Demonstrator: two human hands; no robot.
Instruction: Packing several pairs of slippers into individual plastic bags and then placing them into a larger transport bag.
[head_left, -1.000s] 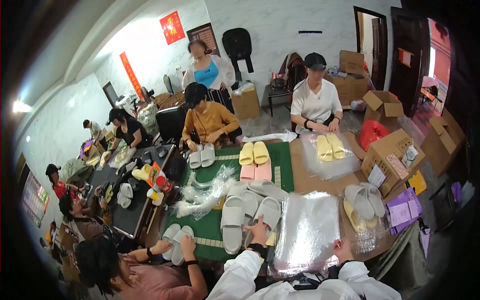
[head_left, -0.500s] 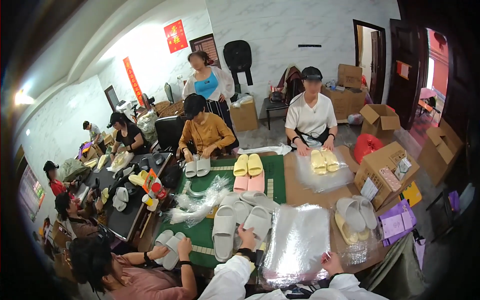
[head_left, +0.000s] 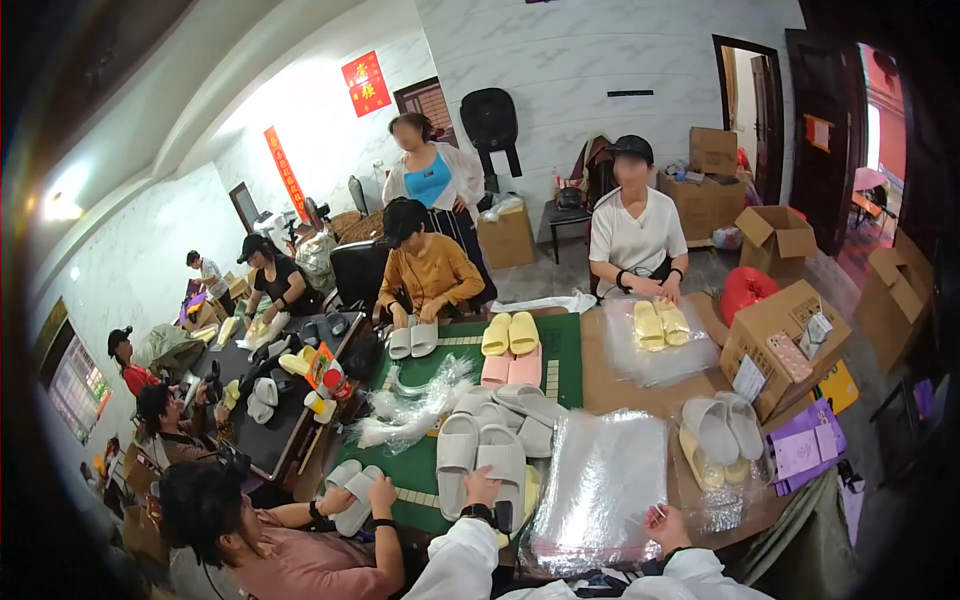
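Grey slippers paired on green surface, near edge; my left hand rests on their heels, grip unclear | right hand pinches clear bag stack | risk: slick film slides, several bags lifting together

Table carries green mat, slippers, clear bags.

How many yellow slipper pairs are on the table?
3: one pair on the green mat, one on plastic by the white-shirted person, one under grey slippers. More may be hidden.
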